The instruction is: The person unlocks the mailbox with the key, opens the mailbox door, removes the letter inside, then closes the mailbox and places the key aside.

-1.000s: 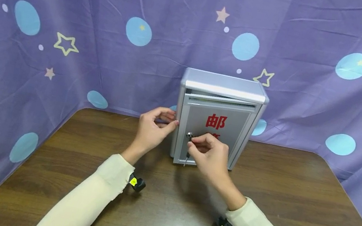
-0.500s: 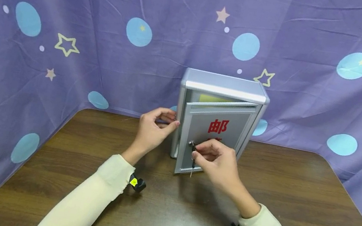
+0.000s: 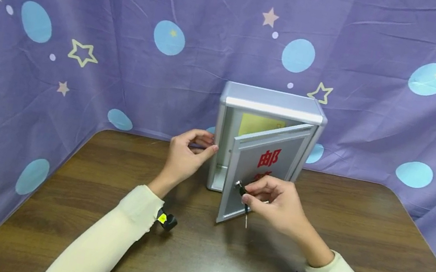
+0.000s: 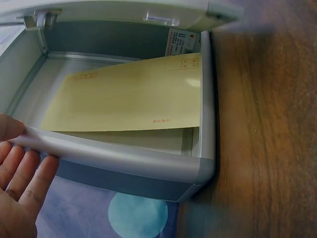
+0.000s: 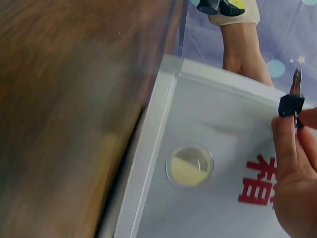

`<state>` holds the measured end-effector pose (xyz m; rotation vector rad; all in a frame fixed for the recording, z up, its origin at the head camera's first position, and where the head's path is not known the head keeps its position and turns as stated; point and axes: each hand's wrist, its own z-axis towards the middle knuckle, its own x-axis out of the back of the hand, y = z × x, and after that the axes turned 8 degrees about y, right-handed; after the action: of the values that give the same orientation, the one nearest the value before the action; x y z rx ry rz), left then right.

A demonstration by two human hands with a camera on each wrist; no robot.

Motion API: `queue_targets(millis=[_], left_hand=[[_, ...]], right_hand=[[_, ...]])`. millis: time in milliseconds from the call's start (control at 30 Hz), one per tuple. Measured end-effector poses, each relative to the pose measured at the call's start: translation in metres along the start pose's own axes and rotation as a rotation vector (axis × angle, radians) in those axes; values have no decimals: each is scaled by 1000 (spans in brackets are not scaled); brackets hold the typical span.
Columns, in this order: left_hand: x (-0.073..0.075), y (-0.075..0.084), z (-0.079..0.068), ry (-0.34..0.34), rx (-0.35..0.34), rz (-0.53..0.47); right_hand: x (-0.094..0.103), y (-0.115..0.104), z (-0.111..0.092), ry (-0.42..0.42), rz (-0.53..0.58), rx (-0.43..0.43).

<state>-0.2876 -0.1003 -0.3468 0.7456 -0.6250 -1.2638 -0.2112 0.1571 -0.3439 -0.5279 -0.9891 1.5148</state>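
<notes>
A silver metal mailbox (image 3: 274,98) with red characters stands upright on the table. Its hinged door (image 3: 245,165) is swung out on the left side. My right hand (image 3: 278,205) pinches a black-headed key (image 3: 241,189) at the door's lock, and a second key (image 3: 246,219) dangles below. My left hand (image 3: 186,159) grips the box's left side, its thumb on the front rim and the fingers along the outer wall. Inside the box lies a yellow envelope (image 4: 133,94), which leans against the back; the door covers part of it in the head view.
The brown wooden table (image 3: 188,257) extends in front and to both sides. Close behind the box hangs a purple curtain (image 3: 223,5) with stars and dots. A round window (image 5: 189,166) sits low on the door. Each wrist carries a small black camera.
The door has swung from slightly ajar to wider, pulled toward me and to the right by my right hand at the key. The envelope has come into view. My left hand stays put.
</notes>
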Motion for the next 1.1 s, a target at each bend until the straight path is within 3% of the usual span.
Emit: queue_targets(millis=[333, 500, 700, 1100], left_hand=[[1, 30, -5, -8, -5, -2], [0, 30, -4, -6, -7, -8], [1, 30, -4, 0, -6, -5], [1, 31, -5, -2, 2, -4]], right_hand=[[28, -2, -8, -156, 99, -17], [38, -1, -11, -205, 176, -20], [52, -3, -10, -290, 253, -82], [90, -11, -10, -462, 254, -187]])
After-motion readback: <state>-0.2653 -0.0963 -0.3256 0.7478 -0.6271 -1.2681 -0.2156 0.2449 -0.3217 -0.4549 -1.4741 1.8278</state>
